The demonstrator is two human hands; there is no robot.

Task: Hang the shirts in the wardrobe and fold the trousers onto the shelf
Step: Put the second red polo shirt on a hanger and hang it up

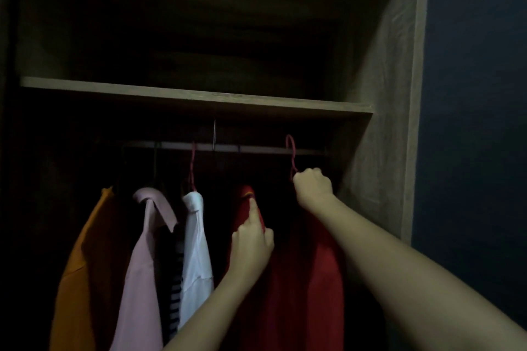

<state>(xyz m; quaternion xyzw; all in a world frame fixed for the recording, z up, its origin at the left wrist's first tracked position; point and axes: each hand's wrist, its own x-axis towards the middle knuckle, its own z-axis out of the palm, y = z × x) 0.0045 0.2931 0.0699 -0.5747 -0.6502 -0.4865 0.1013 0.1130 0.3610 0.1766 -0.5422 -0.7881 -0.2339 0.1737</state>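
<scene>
The right grip (312, 185) is closed tight around the neck of a red hanger (290, 148), whose hook loops above the rail (256, 149) near the rail's right end; in this dim light the hook may or may not bear on it. The red shirt (308, 279) hangs below that fist. The left grip (251, 245) holds the shirt's collar, index finger straight up along it, the other fingers curled into the cloth. Further left along the rail hang 4 more: a white shirt (196, 251), a striped one (175, 288), a pink shirt (142, 265) and an orange shirt (82, 265). The shelf (199, 97) runs just above.
</scene>
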